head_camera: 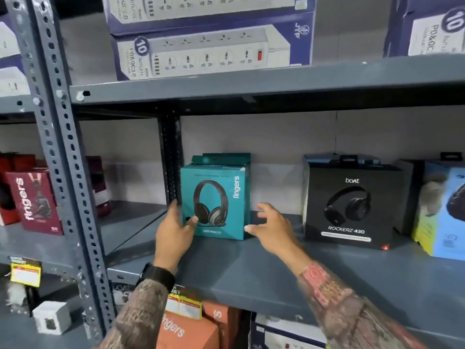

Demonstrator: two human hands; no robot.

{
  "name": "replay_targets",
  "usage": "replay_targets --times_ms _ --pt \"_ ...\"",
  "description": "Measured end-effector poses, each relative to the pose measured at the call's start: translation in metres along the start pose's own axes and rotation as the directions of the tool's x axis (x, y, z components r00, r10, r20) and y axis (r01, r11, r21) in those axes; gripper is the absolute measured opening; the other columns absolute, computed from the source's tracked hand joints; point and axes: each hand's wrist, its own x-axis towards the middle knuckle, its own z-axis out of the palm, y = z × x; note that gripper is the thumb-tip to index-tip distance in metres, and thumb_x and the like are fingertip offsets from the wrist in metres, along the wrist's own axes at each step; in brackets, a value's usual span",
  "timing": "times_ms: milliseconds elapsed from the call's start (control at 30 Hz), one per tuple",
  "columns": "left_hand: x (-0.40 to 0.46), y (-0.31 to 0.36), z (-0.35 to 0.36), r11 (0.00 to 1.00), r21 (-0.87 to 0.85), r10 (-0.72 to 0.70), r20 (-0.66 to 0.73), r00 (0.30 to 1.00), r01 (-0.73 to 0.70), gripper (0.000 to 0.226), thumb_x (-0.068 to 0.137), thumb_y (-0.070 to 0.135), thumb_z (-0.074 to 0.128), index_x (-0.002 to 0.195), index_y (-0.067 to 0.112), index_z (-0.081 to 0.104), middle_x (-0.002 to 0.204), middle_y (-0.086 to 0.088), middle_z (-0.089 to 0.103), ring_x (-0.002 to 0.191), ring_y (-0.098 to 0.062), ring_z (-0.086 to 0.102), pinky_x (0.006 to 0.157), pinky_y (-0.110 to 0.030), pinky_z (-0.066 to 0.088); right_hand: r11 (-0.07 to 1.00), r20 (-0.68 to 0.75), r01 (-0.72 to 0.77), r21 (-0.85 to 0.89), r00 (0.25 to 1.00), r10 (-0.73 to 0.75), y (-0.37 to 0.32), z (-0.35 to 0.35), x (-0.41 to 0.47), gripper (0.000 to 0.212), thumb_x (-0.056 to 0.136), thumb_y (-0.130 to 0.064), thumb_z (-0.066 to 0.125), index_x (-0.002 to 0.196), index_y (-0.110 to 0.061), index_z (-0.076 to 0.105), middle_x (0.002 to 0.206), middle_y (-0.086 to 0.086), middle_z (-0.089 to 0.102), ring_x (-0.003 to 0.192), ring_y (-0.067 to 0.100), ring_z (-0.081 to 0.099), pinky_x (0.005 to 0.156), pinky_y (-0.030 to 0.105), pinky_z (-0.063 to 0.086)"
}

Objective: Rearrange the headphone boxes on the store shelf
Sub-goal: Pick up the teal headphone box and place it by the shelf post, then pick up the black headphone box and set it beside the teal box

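Note:
A teal "fingers" headphone box point(221, 190) stands upright on the grey metal shelf point(251, 275), near the back left post. My left hand point(173, 230) rests against the box's lower left corner, thumb on its front face, fingers spread along its left side. My right hand point(271, 227) hovers open just beside the box's lower right edge, fingers apart; contact is unclear. To the right stands a black boAt Rockerz 430 headphone box point(352, 202), and beyond it a blue and black box point(442, 210) at the frame's edge.
Power-strip boxes point(201, 54) fill the shelf above. Red "fingers" boxes point(35, 202) sit in the left bay behind the perforated upright point(63, 157). Orange boxes point(191, 328) and yellow price tags point(186, 306) lie below. A gap separates the teal and black boxes.

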Motion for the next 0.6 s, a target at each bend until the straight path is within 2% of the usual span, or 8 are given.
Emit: replay_targets --times_ms 100,167,267,367,433,500,533,600 --pt "-0.046 0.047 0.016 0.987 -0.101 0.113 -0.098 0.989 -0.123 0.052 0.101 0.022 0.074 0.151 0.024 0.059 0.13 0.009 0.07 0.108 -0.002 0.071 0.1 -0.024 0.057 0.994 -0.087 0.08 0.076 0.994 -0.073 0.023 -0.051 -0.021 0.064 0.089 -0.02 0.081 0.148 -0.025 0.057 0.139 -0.003 0.07 0.108 0.015 0.075 0.092 0.026 0.056" --pt "-0.063 0.073 0.04 0.961 -0.194 0.192 -0.036 0.981 -0.196 0.035 0.1 0.016 0.075 0.132 0.027 0.071 0.115 0.008 0.076 0.088 0.011 0.071 0.082 -0.006 0.053 0.986 -0.191 0.134 0.101 0.975 -0.113 0.04 -0.084 -0.036 0.058 0.088 -0.015 0.082 0.143 -0.023 0.063 0.128 -0.007 0.072 0.104 0.01 0.076 0.09 0.022 0.058" --pt "-0.078 0.114 0.1 0.928 -0.319 0.259 0.189 0.947 -0.19 0.031 0.098 0.011 0.077 0.114 0.037 0.073 0.109 0.009 0.08 0.093 -0.002 0.075 0.092 -0.02 0.061 0.976 -0.401 0.147 0.159 0.913 -0.072 0.074 -0.141 -0.054 0.05 0.091 -0.008 0.078 0.138 -0.02 0.066 0.123 -0.005 0.071 0.106 0.014 0.074 0.083 0.016 0.056" --pt "-0.086 0.152 0.154 0.927 -0.359 0.251 0.386 0.887 -0.106 0.042 0.1 0.016 0.075 0.134 0.036 0.063 0.136 0.003 0.072 0.124 -0.017 0.069 0.118 -0.042 0.053 0.987 -0.565 0.047 0.153 0.824 0.048 0.113 -0.184 -0.051 0.056 0.09 -0.013 0.08 0.141 -0.019 0.06 0.13 0.001 0.067 0.114 0.024 0.07 0.101 0.044 0.057" --pt "-0.083 0.172 0.179 0.933 -0.36 0.171 0.493 0.853 0.021 0.072 0.103 0.02 0.072 0.164 0.03 0.037 0.161 -0.003 0.051 0.148 -0.018 0.05 0.126 -0.037 0.039 0.976 -0.53 -0.072 0.205 0.831 0.172 0.138 -0.202 -0.035 0.067 0.089 -0.017 0.082 0.149 -0.018 0.053 0.143 0.009 0.063 0.124 0.03 0.066 0.11 0.053 0.051" --pt "-0.073 0.179 0.202 0.936 -0.333 0.083 0.524 0.848 0.114 0.091 0.103 0.021 0.072 0.174 0.02 0.014 0.159 -0.002 0.044 0.154 -0.018 0.041 0.128 -0.037 0.033 0.955 -0.414 -0.16 0.249 0.874 0.255 0.161 -0.214 -0.017 0.079 0.086 -0.024 0.084 0.155 -0.02 0.046 0.15 0.007 0.058 0.131 0.031 0.063 0.113 0.053 0.049" --pt "-0.065 0.173 0.212 0.943 -0.305 0.048 0.513 0.857 0.13 0.089 0.102 0.02 0.073 0.172 0.019 0.018 0.155 0.003 0.047 0.154 -0.022 0.045 0.13 -0.04 0.036 0.946 -0.36 -0.18 0.269 0.892 0.272 0.172 -0.213 -0.006 0.08 0.082 -0.029 0.086 0.152 -0.025 0.049 0.147 0.002 0.06 0.131 0.029 0.064 0.113 0.054 0.05" --pt "-0.051 0.159 0.231 0.951 -0.275 0.014 0.496 0.868 0.142 0.062 0.101 0.012 0.073 0.156 0.012 0.044 0.144 -0.006 0.068 0.143 -0.034 0.062 0.123 -0.049 0.047 0.937 -0.281 -0.191 0.294 0.919 0.276 0.19 -0.212 0.009 0.062 0.074 -0.034 0.085 0.131 -0.036 0.061 0.131 -0.008 0.072 0.118 0.024 0.073 0.104 0.056 0.058"
